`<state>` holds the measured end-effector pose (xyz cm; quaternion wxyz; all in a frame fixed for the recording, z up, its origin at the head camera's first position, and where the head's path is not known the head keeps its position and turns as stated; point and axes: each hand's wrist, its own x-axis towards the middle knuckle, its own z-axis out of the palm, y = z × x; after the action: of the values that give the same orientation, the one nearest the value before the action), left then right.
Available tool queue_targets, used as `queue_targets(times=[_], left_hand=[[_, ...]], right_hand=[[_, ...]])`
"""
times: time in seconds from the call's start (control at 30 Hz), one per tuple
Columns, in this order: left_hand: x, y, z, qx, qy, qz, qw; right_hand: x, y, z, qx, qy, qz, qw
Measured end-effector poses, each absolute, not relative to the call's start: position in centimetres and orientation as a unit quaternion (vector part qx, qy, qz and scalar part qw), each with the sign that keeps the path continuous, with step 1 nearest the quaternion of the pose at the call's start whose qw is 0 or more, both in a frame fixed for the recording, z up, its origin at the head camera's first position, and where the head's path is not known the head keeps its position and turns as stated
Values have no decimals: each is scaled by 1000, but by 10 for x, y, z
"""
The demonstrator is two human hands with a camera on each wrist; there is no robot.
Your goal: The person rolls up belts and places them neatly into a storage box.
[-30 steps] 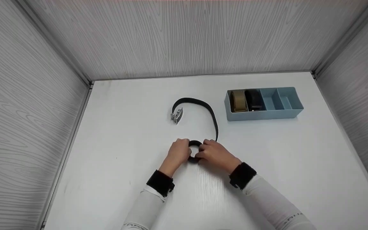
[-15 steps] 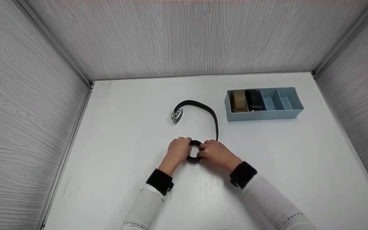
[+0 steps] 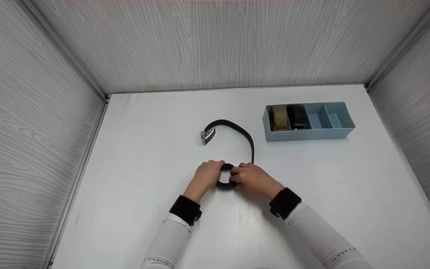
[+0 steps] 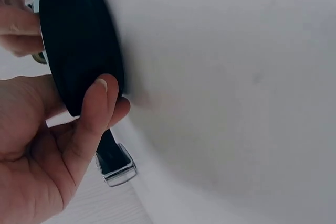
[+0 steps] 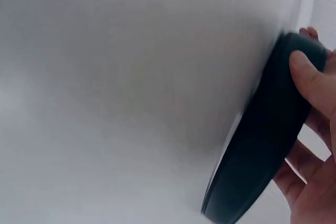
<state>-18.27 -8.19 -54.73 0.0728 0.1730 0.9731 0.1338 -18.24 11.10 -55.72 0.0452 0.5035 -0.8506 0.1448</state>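
A black belt [image 3: 226, 186] is partly rolled into a ring on the white table. Its loose length curves away to a silver buckle [image 3: 208, 135]. My left hand [image 3: 205, 176] grips the ring's left side; in the left wrist view the thumb presses the outside of the rolled belt [image 4: 79, 40], and the buckle [image 4: 119, 174] shows beyond. On the ring's right side, where the loose strap runs in, my right hand [image 3: 256, 180] holds it with fingers reaching inside. In the right wrist view the thumb lies on the belt's [image 5: 262, 140] outer face.
A blue divided box [image 3: 310, 134] stands at the back right. A tan rolled belt [image 3: 280, 117] and a black rolled belt [image 3: 296, 116] sit in its two left compartments. Grey wood-grain panels [image 3: 215, 45] wall the table's back and sides.
The strap's loose arc has drawn slightly toward my hands, and the buckle has turned a little. The ring has shifted slightly left between the hands, which keep their hold.
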Motion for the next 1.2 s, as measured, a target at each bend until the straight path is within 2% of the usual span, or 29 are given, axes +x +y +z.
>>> queue_targets(times=[0.13, 0.27, 0.47, 0.53, 0.7, 0.8, 1.0, 1.2], left_hand=[[-185, -82, -551, 221, 968, 109, 39], [-184, -78, -554, 201, 974, 100, 10], [-181, -76, -550, 139, 982, 123, 28], [-181, -76, -548, 143, 981, 122, 36], [-186, -80, -548, 184, 977, 94, 42], [-190, -81, -550, 207, 975, 76, 36], [-192, -82, -556, 226, 970, 87, 19], [-187, -81, -556, 155, 980, 124, 22]], right_hand=[[-184, 114, -557, 503, -848, 166, 32], [-182, 111, -558, 494, -853, 156, 58], [-178, 105, -561, 470, -867, 145, 83], [-179, 105, -560, 471, -866, 157, 66], [-184, 113, -556, 482, -848, 218, -29], [-187, 116, -555, 492, -838, 230, -51], [-187, 112, -558, 519, -827, 216, -2], [-182, 109, -561, 494, -847, 191, 47]])
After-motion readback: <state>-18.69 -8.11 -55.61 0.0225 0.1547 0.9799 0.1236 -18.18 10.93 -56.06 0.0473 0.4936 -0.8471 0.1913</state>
